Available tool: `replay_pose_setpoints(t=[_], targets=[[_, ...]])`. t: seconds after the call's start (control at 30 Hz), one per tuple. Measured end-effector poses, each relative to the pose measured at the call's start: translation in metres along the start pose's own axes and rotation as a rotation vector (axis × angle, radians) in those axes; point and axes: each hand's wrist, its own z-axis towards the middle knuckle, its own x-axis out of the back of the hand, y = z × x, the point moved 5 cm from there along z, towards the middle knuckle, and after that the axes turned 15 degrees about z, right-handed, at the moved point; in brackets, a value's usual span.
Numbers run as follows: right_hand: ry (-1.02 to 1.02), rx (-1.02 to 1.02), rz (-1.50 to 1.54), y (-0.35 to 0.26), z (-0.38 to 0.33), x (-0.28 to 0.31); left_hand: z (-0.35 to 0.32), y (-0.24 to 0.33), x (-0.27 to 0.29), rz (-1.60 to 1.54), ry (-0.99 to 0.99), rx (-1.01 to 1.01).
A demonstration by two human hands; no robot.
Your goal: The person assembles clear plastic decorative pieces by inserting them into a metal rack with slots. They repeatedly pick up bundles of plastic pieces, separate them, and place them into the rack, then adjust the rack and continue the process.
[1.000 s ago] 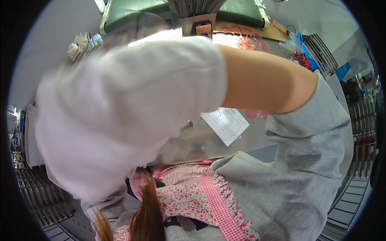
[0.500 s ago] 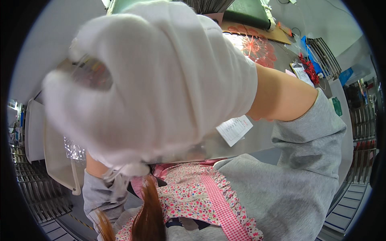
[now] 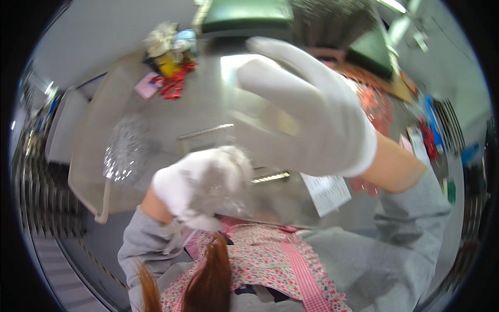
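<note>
Two-handed: curls the white-gloved left hand (image 3: pixel 205 174) round crinkled clear plastic (image 3: pixel 221 196) above the counter (image 3: pixel 205 108); holds the gloved right hand (image 3: pixel 317 112) higher, loosely extended, too blurred to tell whether gripping anything. Hides the upper edge of a rectangular paper sheet (image 3: pixel 327 195); shows a shiny, ridged metal strip (image 3: pixel 207 132) beyond.

Left glove (image 3: pixel 200 182), right glove (image 3: pixel 322 119): white. Sleeves (image 3: pixel 403 218) grey. Apron (image 3: pixel 257 260) is pink-red floral; strap (image 3: pixel 301 265) pink check. Bench (image 3: pixel 200 109) grey; toward far-left corner, pink pad (image 3: pixel 147 87), red pieces (image 3: pixel 173 88).
</note>
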Motion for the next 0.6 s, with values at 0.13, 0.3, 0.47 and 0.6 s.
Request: replay_pose_setpoints(t=[0.13,0.3,0.47,0.6], targets=[[-0.119,0.020,-0.001,0.003,0.001,-0.003,-0.014,0.009,0.001,-0.019,-0.075,0.140],[-0.212,0.169,-0.275,-0.004,0.008,-0.014,-0.007,0.012,-0.002,0.332,-0.170,0.505],[-0.543,-0.920,0.233,0.034,-0.011,-0.027,-0.010,0.044,0.020,1.593,0.062,0.563],[-0.275,-0.160,-0.179,0.006,0.012,-0.030,-0.026,0.057,0.029,0.906,0.171,0.319]])
